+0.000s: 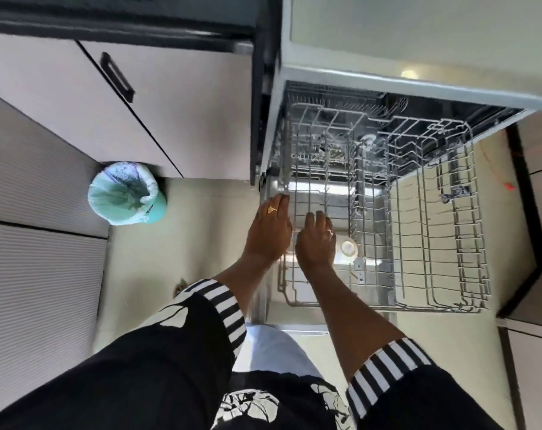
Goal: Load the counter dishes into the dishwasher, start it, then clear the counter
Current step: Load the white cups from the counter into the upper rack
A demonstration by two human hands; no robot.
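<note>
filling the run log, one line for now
dishwasher open, no dishes inside | left hand touches rack | right hand on rack, grip unclear

rack point(434, 228) open from above | worktop point(418, 83) overhangs rear | bin point(124, 197) left

The dishwasher point(387, 79) fills the upper right of the frame, its wire rack point(443, 231) drawn out toward the lower right above the open door point(294, 318). At frame centre the left hand point(271, 231) lies just beside the right hand point(316, 243), both at the rack's left side. A bin point(127, 193) stands on the floor at centre left, below the cabinet point(170, 103).
</note>
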